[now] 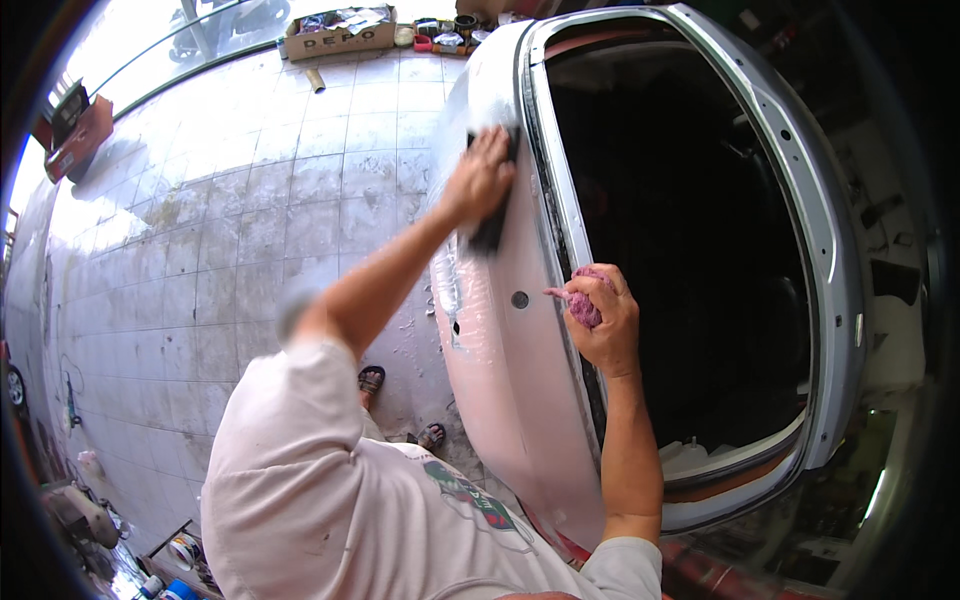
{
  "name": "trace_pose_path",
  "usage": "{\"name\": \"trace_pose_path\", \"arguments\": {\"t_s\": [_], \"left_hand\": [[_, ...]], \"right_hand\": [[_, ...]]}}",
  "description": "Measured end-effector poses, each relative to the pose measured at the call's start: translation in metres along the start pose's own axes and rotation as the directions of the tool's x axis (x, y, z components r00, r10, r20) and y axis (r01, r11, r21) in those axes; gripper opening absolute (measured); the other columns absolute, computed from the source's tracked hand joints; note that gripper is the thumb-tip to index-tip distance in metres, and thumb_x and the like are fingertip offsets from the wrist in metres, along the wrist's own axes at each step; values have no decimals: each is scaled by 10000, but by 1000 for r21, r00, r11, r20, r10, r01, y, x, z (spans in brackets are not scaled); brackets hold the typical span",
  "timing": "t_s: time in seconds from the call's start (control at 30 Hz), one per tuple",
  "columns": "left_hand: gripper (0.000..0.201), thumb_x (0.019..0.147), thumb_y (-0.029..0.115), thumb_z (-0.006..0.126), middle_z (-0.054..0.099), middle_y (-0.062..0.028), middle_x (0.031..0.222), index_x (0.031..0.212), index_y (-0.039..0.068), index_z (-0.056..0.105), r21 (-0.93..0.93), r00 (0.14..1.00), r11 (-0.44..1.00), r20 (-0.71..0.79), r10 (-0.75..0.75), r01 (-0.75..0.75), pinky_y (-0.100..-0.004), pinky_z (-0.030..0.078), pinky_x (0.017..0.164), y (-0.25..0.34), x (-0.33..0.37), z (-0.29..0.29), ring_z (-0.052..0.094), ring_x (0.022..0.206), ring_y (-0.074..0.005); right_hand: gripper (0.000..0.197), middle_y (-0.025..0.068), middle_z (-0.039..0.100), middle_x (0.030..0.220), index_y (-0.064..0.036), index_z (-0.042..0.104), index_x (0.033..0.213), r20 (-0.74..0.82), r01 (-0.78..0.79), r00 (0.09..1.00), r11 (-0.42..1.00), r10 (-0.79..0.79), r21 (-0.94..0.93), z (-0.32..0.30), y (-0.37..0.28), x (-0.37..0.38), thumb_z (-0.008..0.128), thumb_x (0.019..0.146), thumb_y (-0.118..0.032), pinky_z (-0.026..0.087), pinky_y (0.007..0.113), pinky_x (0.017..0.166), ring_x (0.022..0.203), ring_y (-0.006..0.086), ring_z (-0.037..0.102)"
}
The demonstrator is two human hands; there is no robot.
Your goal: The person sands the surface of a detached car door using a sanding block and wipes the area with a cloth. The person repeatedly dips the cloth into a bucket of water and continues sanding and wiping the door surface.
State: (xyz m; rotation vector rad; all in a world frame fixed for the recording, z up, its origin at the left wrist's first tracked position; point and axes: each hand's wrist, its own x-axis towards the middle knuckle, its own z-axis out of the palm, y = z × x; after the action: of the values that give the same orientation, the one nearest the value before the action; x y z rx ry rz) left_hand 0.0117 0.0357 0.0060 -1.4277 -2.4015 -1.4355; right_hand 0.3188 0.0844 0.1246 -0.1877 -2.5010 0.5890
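Left hand (485, 178): partly open, fingers bending together over a long black block (487, 238) and pressing it against the panel. Right hand (608, 318): closing, fingers curling round a crumpled pink cloth (588, 303), one end of it sticking out leftward. Car body panel (535, 400), pale pink, wet-looking: lying beneath the left hand and extending toward the wearer, to the left of the right hand. Round dark hole (519, 299) in the panel: sitting just left of the pink cloth. Whitish wet streaks (478, 320): running below the left hand, along the panel's outer side. Dark window opening (690, 200): spreading to the right of both hands, a grey frame (830, 250) bordering it. Tiled floor (290, 220): stretching left of the left hand. Open cardboard box (340, 42), filled with assorted items: standing beyond the left hand, farther left.
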Motion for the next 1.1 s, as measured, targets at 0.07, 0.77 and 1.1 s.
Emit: {"name": "trace_pose_path", "arguments": {"t_s": [0.07, 0.77, 1.1], "left_hand": [[722, 1075, 329, 491, 305, -265, 1760, 1657, -76, 354, 24, 992, 993, -57, -111, 112, -511, 205, 1358, -36, 45, -6, 212, 1667, -411], [778, 1120, 406, 462, 206, -280, 1792, 1696, -76, 258, 119, 986, 980, 27, -165, 161, -607, 208, 1324, 101, -92, 44, 138, 1685, -424], [716, 1133, 406, 369, 292, -280, 1762, 1667, -70, 334, 153, 934, 926, -150, -323, 345, -542, 252, 1330, -12, 55, 16, 226, 1660, -428]], "right_hand": [[329, 109, 703, 1109, -128, 714, 1044, 7, 17, 1000, 1000, -17, 18, 4, -5, 3, 837, 761, -13, 616, 445, 934, 1035, 343, 729], [311, 118, 700, 1079, -128, 709, 1045, -43, -23, 999, 1000, 22, -11, -6, 7, -3, 869, 796, -34, 629, 449, 895, 1014, 338, 733], [343, 129, 710, 1114, -126, 689, 1077, -58, -16, 998, 989, 25, 145, 4, 2, 6, 828, 781, -20, 610, 467, 956, 1056, 355, 739]]}}
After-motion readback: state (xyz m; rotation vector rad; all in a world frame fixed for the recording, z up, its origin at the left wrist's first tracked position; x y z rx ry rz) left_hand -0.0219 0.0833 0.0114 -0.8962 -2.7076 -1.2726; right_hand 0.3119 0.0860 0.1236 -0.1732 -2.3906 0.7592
